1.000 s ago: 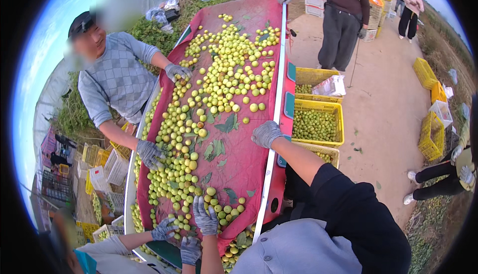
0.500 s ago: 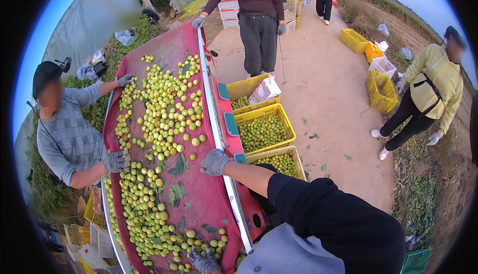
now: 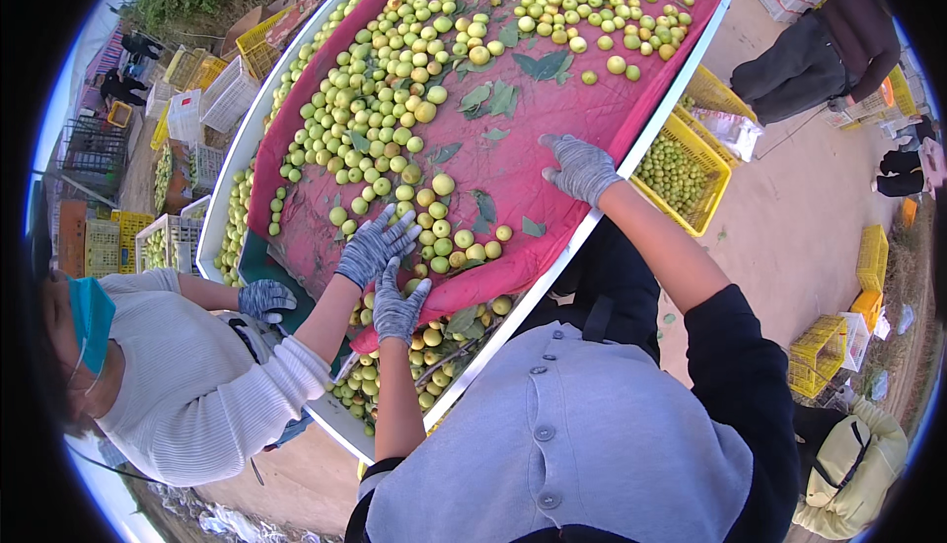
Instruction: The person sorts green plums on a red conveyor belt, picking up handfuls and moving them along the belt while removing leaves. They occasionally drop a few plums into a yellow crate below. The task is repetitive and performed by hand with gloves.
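Small round green fruits [image 3: 380, 99] lie with loose leaves on a red cloth [image 3: 533, 203] lining a long white-rimmed sorting table. My left hand [image 3: 399, 308], in a grey striped glove, is at the cloth's near end beside the fruits, thumb apart from the fingers. Over the cloth near the right rim, my gloved right hand [image 3: 584, 168] has its fingers stretched out and holds nothing. A co-worker's gloved hand [image 3: 375, 247] reaches onto the fruits just beyond my left hand. More fruits [image 3: 424, 356] lie below the cloth's near edge, among twigs and leaves.
The co-worker in a white sweater [image 3: 217, 395] stands close on my left. Yellow crates [image 3: 695, 213] of fruit sit along the table's right side. Stacked crates [image 3: 229, 94] stand at far left, and others [image 3: 817, 354] at right. People stand at the right.
My view has turned toward the table's near end, bringing the white-sweatered co-worker into sight. My left hand has come away from the fruits to the cloth's near edge; my right stays near the rim.
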The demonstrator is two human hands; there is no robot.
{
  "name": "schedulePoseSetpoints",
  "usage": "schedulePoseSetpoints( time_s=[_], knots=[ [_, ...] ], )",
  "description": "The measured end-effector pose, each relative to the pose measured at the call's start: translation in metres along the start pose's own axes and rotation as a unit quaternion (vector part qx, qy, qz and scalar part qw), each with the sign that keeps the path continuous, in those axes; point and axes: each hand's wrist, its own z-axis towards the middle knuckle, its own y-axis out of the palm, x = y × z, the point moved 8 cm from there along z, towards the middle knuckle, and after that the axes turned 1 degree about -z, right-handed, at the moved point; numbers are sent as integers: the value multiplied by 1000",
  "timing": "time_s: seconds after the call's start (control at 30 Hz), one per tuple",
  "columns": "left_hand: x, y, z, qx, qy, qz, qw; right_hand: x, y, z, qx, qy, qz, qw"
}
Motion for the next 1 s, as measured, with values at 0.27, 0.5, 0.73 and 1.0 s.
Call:
schedulePoseSetpoints(
  time_s=[0.27, 0.5, 0.73, 1.0],
  knots=[
    [-10, 6, 5, -56, -67, -5, 996, -158, 131, -1, -242, -47, 44, 968],
    [7, -11, -2, 22, -10, 61, 998, -174, 65, 68, -80, -180, 417, 887],
    [11, -14, 4, 35, -30, 71, 996, -50, -51, 218, 236, -56, 107, 964],
    [13, -17, 9, 81, -54, 36, 995, -137, -8, 245, 168, -99, -74, 978]
  ],
)
